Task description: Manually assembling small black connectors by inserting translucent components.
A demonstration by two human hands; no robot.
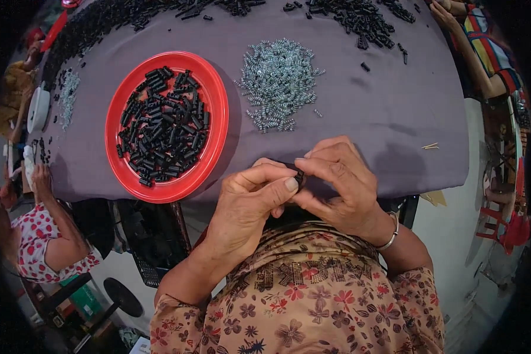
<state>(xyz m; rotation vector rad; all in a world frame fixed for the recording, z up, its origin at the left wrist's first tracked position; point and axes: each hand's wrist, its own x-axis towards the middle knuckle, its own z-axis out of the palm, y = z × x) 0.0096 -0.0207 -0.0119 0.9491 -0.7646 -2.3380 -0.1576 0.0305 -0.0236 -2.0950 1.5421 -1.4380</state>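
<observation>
My left hand point(251, 197) and my right hand point(345, 186) meet at the near edge of the cloth-covered table. Between the fingertips of both is a small black plastic piece point(300, 176), mostly hidden by my fingers. The left thumb and index finger pinch it, and the right fingers close on its other side. Ahead of my hands lies a heap of small silvery coil springs point(280, 79). To the left, a round red tray point(220, 127) holds many short black plastic tubes point(165, 124).
More black parts point(354, 20) are piled along the far side. Loose springs point(69, 97) lie at far left, near a white container point(38, 109). Two thin sticks point(430, 146) rest at right. Co-workers sit at left point(44, 236) and right point(484, 53). A black crate point(156, 242) stands below the tray.
</observation>
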